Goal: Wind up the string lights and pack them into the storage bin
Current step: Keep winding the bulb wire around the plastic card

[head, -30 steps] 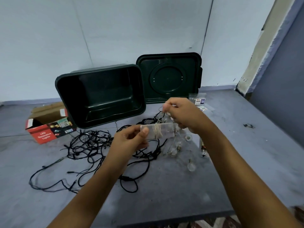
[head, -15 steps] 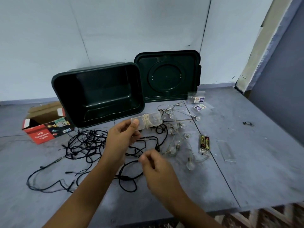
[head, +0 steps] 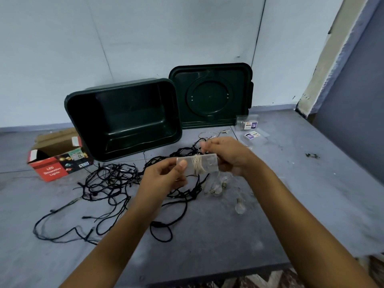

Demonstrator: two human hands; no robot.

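My left hand holds the left end of a clear battery box with thin pale wire wound round its middle. My right hand is at the box's right end, pinching the wire by its top edge. Clear bulbs on that wire hang and lie just below the box. A tangle of black string lights sprawls on the grey table, left of my hands. The dark green storage bin stands tilted toward me behind the tangle, with nothing in it.
The bin's green lid leans on the wall at the back. A red cardboard lights box lies open at the left. Small clear packets lie right of the lid. The table's front edge runs under my forearms.
My right hand, low near the table's front half a second ago, has come back up to the box's right end. The wound wire band looks thicker than a second ago.
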